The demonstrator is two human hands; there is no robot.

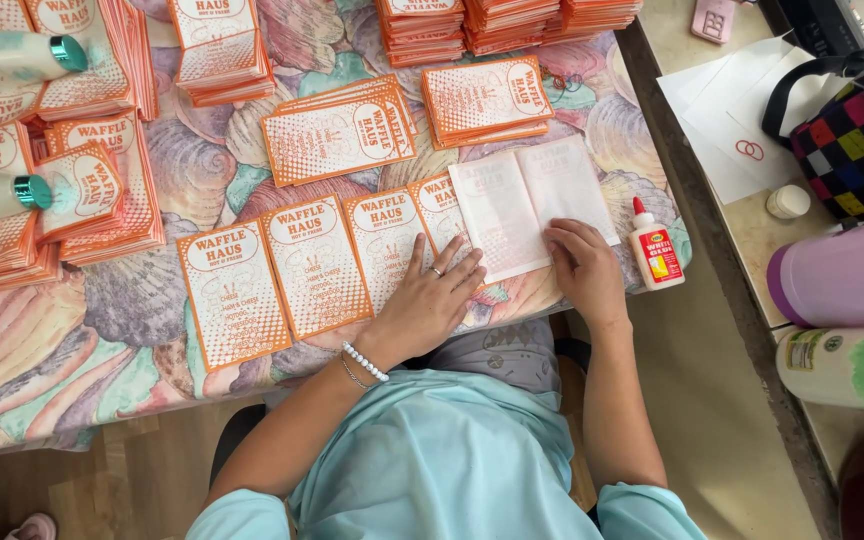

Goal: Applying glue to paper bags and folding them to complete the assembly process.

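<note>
Orange stuff: row of flat printed paper sleeves (317, 265) laid overlapping on the shell-pattern tablecloth (122, 330)
Left hand (430, 296): flat, fingers spread, pressing a sleeve, gripping nothing
Right hand (584, 268): palm down on the pale face-down sleeve (530, 200), not gripping either
Glue bottle (655, 246): upright just beside right hand
Stacks (487, 98): more sleeves piled behind

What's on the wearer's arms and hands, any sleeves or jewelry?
Short light-blue sleeves end at the upper arms; forearms are bare. The left hand wears a ring on one finger, with a white bead bracelet and a thin chain bracelet at the wrist. The right hand shows no jewelry.
</note>
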